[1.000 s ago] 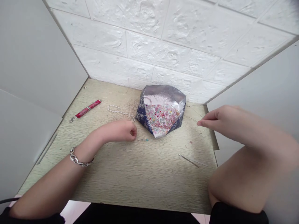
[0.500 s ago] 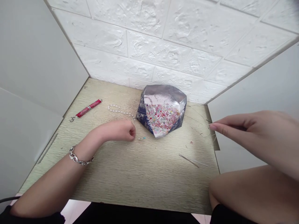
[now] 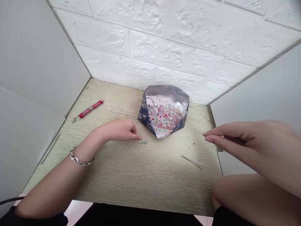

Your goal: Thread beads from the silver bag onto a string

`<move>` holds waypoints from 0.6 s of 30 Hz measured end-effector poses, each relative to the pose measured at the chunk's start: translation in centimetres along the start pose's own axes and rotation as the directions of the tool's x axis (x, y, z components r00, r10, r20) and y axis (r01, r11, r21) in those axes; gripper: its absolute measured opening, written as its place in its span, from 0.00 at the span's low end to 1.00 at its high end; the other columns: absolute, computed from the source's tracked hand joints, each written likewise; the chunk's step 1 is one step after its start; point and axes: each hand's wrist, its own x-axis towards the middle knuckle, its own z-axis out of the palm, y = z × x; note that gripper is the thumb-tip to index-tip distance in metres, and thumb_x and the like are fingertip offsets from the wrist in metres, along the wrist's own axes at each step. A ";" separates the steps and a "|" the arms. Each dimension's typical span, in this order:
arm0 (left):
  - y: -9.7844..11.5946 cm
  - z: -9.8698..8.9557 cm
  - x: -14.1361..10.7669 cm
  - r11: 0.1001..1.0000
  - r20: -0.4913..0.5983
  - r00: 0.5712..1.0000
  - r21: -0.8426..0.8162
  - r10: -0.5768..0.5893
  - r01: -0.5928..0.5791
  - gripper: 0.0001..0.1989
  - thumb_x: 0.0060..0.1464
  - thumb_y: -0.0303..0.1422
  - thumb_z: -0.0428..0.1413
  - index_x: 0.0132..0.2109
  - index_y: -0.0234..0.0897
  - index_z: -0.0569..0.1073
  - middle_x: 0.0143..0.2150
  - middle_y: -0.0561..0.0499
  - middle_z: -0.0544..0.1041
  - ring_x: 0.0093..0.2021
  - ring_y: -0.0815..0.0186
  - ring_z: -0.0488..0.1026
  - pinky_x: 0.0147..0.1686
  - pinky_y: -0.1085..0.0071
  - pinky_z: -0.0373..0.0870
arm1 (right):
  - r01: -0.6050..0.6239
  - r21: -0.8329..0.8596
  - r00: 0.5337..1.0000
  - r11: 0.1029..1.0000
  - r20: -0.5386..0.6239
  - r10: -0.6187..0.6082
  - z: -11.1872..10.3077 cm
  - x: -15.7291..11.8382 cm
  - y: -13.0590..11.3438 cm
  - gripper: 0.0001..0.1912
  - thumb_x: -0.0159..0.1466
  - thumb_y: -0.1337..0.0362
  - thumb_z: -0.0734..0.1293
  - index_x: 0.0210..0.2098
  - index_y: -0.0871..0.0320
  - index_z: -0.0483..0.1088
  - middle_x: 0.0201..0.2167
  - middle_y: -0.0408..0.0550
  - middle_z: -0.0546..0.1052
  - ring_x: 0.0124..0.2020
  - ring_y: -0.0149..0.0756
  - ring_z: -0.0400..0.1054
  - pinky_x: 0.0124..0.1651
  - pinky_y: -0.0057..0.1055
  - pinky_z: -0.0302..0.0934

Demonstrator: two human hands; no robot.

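My left hand is closed, knuckles up, with its thumb reaching down beside a short row of small white and blue beads. What its fingers hold is hidden. My right hand is raised over the table's right edge, with thumb and forefinger pinched together on a thin pale thread that is barely visible. Between the hands, a foil-lined bag stands against the wall with its side folded open. Many small pink, white and red beads fill its front.
Left of the bag lies a strand of white beads. A red pen-like tool with a metal clip lies farther left. Thin metal needle-like pieces are at right on the wooden table. A white brick-pattern wall and side panels enclose it.
My right hand has moved left, with its pinched fingertips slightly lower. My left thumb has straightened toward the small beads, and more of them show beside it.
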 end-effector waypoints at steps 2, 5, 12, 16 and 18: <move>0.2 -0.3 -0.2 0.999 -0.115 0.992 -0.016 -0.045 0.043 0.22 0.51 0.45 0.44 0.22 0.35 0.72 0.17 0.52 0.68 0.20 0.69 0.62 0.22 0.73 0.53 | -0.005 -0.076 1.000 0.997 0.026 0.007 -0.2 0.0 -0.2 0.09 0.58 0.55 0.62 0.34 0.50 0.71 0.21 0.40 0.72 0.18 0.30 0.64 0.16 0.24 0.50; 0.5 -0.6 -0.3 0.993 -0.358 0.931 -0.116 -0.077 0.037 0.22 0.53 0.44 0.42 0.24 0.35 0.72 0.21 0.52 0.70 0.24 0.68 0.65 0.25 0.73 0.56 | 0.001 -0.107 1.000 0.994 -0.005 -0.001 -0.4 0.6 -0.6 0.12 0.60 0.55 0.60 0.41 0.49 0.69 0.23 0.41 0.72 0.20 0.30 0.65 0.18 0.25 0.52; 1.8 0.3 0.0 0.634 -0.303 0.952 -0.727 0.050 -0.265 0.17 0.52 0.43 0.47 0.31 0.35 0.75 0.21 0.53 0.68 0.19 0.73 0.62 0.20 0.76 0.58 | 0.177 0.073 0.984 0.981 -0.026 -0.176 2.2 4.0 -3.2 0.13 0.60 0.72 0.54 0.36 0.56 0.68 0.34 0.44 0.72 0.34 0.32 0.65 0.36 0.29 0.57; 1.9 1.6 0.6 0.204 -0.202 0.945 -0.945 0.256 -0.257 0.20 0.50 0.46 0.50 0.36 0.34 0.75 0.29 0.48 0.74 0.28 0.69 0.69 0.26 0.75 0.65 | 0.314 0.156 0.941 0.936 0.079 -0.329 4.9 5.4 -5.4 0.11 0.57 0.76 0.54 0.27 0.61 0.64 0.30 0.44 0.68 0.30 0.28 0.60 0.34 0.26 0.54; 1.6 1.9 1.0 0.125 -0.179 0.945 -0.967 0.275 -0.220 0.18 0.49 0.45 0.52 0.35 0.34 0.75 0.29 0.47 0.74 0.30 0.68 0.70 0.31 0.73 0.66 | 0.318 0.166 0.934 0.933 0.114 -0.339 5.9 5.8 -6.2 0.10 0.58 0.76 0.54 0.26 0.62 0.63 0.30 0.45 0.67 0.31 0.28 0.59 0.33 0.26 0.53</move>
